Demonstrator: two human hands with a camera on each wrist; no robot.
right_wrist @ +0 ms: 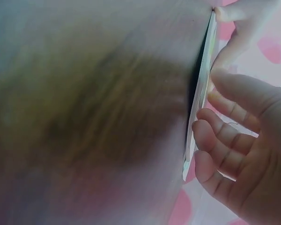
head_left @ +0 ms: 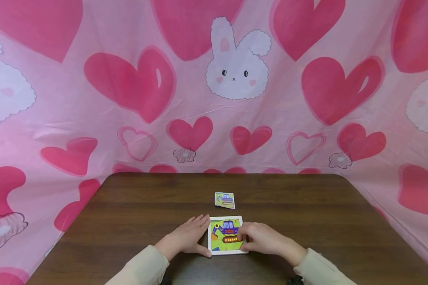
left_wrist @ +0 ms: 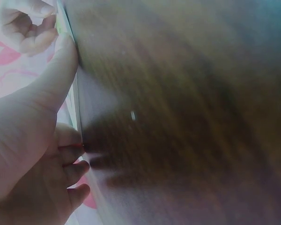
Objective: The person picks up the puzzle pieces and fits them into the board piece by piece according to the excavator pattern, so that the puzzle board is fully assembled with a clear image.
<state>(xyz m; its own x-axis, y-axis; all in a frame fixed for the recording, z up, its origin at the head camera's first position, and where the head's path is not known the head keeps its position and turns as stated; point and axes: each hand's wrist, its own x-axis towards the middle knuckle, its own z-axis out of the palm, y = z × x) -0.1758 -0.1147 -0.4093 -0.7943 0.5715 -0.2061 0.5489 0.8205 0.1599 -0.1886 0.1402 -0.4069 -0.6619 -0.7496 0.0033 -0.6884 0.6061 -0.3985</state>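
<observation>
A small white-framed picture board (head_left: 219, 246), apparently a jigsaw puzzle, lies flat on the table and shows a blue and purple excavator on green. Along its left side rests my left hand (head_left: 190, 236), fingers stretched out, the thumb at the lower left corner. Over the right side bends my right hand (head_left: 265, 238); its index fingertip and thumb touch the board. Whether a loose piece sits between them is hidden. The right wrist view shows the board edge-on (right_wrist: 200, 93), with the right thumb and bent fingers against its face.
Behind the board lies a small picture card (head_left: 224, 200) with a similar excavator, one corner slightly raised. The dark wooden table (head_left: 146, 198) ends at a pink cloth backdrop (head_left: 196, 95) with hearts and rabbits.
</observation>
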